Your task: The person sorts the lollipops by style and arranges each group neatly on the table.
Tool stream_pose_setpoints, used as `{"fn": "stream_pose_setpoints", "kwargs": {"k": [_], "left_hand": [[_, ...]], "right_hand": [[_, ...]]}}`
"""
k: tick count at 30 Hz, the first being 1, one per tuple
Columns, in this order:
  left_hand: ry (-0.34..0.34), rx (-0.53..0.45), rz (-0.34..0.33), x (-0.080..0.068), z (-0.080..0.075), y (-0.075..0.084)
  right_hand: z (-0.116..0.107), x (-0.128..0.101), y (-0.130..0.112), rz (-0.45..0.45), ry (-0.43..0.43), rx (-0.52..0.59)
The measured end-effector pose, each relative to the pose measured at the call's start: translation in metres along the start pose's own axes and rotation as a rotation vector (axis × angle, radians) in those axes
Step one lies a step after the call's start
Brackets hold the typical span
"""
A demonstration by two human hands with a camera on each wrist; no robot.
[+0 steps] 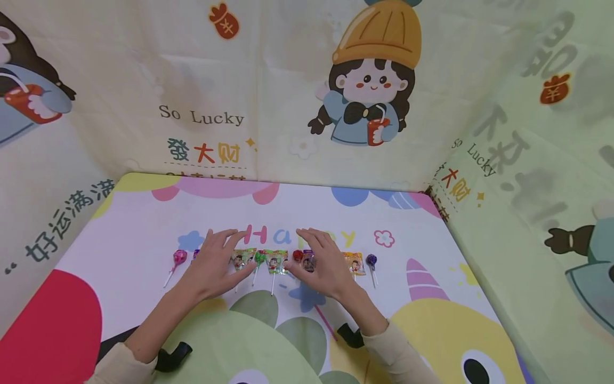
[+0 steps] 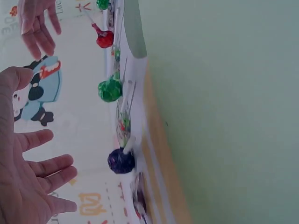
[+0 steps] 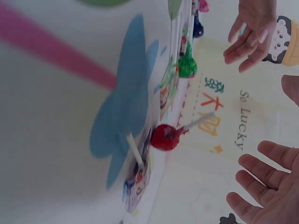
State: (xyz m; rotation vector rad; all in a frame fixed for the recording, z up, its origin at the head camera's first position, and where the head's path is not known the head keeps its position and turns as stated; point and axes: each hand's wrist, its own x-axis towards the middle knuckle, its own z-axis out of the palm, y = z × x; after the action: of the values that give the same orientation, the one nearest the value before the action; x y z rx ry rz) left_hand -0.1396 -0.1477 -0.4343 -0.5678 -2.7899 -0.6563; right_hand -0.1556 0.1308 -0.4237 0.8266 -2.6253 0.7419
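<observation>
A row of wrapped lollipops lies across the middle of the table mat (image 1: 144, 224): a pink one (image 1: 179, 257) at the left end, a green one (image 1: 260, 257), a red one (image 1: 298, 255), a purple one (image 1: 371, 260) at the right end, and printed flat packets (image 1: 277, 262) between them. My left hand (image 1: 218, 261) is palm down, fingers spread, over the left part of the row. My right hand (image 1: 320, 260) is spread over the right part. In the wrist views the left hand (image 2: 28, 186) and the right hand (image 3: 268, 186) stay off the sweets and hold nothing.
Cartoon-printed cloth walls (image 1: 307, 106) close in the table at the back and on both sides. The mat's right edge (image 1: 484, 298) runs close to the right wall. Bare mat lies behind and in front of the row.
</observation>
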Motion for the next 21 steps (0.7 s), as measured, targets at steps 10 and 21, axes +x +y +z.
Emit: {"fn": "stream_pose_setpoints", "kwargs": {"k": [10,21], "left_hand": [[0.056,-0.009,0.015,-0.03,-0.008,-0.016],[0.068,-0.064,0.017,-0.051,-0.016,-0.04]], "right_hand": [[0.016,-0.005,-0.018,-0.051,0.008,0.098],[0.034,-0.003,-0.035,-0.076,-0.054,0.147]]}}
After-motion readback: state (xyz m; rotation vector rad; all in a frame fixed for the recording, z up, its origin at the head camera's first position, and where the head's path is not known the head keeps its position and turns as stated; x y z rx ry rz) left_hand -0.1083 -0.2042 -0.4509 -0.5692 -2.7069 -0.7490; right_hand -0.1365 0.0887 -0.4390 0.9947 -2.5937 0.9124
